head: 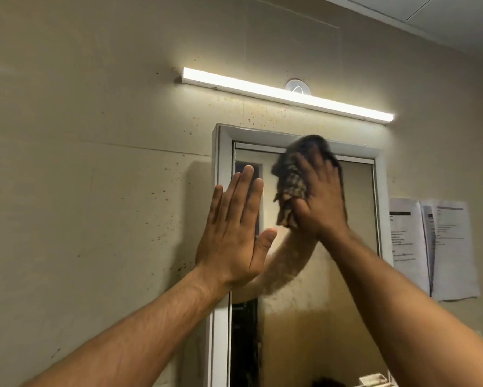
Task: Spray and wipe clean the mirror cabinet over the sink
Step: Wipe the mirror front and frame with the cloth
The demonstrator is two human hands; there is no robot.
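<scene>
Head cam, L hand fingers straight on mirror cabinet frame, R hand flat, pressing cloth to glass, light above, papers rt.

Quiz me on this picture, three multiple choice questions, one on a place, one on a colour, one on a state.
1. The cloth is: A on the mirror; B on the floor; C in a bucket.
2. The frame is: A red; B white; C black.
3. The left hand is: A a fist; B holding a bottle; C flat, fingers straight.
Answers: 1 A, pressed on the upper glass; 2 B, its edging shows white; 3 C, fingers lie straight.
</scene>
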